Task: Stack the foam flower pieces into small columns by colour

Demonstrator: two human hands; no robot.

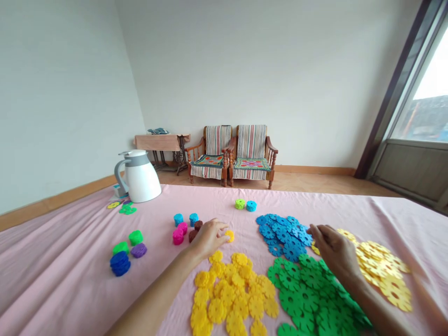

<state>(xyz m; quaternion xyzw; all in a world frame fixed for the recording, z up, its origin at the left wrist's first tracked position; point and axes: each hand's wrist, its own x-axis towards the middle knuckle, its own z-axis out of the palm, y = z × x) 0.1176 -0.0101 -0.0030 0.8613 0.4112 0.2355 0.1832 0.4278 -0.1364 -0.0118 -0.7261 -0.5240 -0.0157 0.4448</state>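
Note:
My left hand (209,237) reaches forward over the pink cloth, its fingertips closed on a small stack of yellow discs (229,235). My right hand (334,249) hovers between the blue disc pile (284,232) and the pale yellow disc pile (383,268), fingers curled in a pinch; what they hold is hidden. A spread of yellow discs (233,294) lies below my left hand and a green disc pile (308,291) below my right. Small stacks stand nearby: pink (179,233), brown (196,230), cyan (185,219).
A white jug (140,175) stands at the far left of the pink table (70,280). Dark blue (120,263), green (129,241) and purple (139,250) stacks sit left. A green and a cyan stack (245,205) stand farther back. Two wooden chairs (233,154) line the wall.

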